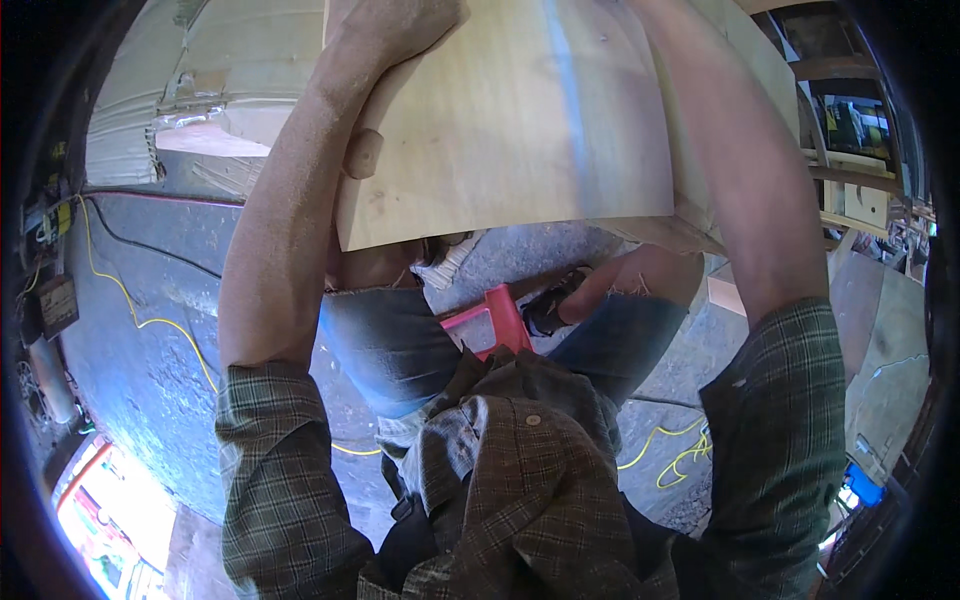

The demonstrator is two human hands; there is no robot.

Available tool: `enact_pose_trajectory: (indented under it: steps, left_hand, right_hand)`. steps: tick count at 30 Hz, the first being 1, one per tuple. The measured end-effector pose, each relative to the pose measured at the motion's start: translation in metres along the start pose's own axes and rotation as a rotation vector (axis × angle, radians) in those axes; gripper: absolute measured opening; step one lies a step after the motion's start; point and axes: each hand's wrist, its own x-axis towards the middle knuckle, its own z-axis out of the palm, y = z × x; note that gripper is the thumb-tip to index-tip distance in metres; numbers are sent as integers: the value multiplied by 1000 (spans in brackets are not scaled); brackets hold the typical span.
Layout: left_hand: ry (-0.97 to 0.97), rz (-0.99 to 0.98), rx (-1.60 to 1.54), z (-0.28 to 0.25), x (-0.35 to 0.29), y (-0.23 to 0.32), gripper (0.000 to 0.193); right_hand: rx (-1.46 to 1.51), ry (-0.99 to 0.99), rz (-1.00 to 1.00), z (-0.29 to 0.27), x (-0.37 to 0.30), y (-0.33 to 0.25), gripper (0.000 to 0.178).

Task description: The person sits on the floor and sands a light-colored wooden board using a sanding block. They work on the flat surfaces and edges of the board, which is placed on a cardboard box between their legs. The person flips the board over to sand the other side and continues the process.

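The pale wooden panel (500, 130) is in front of you, between your forearms, its near edge above your knees. Your left hand (400, 28) is curled at the panel's upper left side; its fingertips are hidden, so I can't tell whether it grips. Your right forearm (745, 170) crosses the panel's right side, but that hand is beyond the view, its state unknown. A round wooden piece (363, 155) sits at the panel's left edge, beside your left forearm. Below the near edge, a red stool (507, 318) shows between your legs. Left of you, the gray floor (150, 390) opens out, crossed by a yellow cord (118, 285).
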Motion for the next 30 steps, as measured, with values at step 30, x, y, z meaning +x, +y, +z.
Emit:
enact_pose_trajectory:
  steps: [30]
  left_hand:
    - [44,-65,107,8,-6,-18,38]
  right_hand:
    - [242,-49,-210,-68,-203,-76,42]
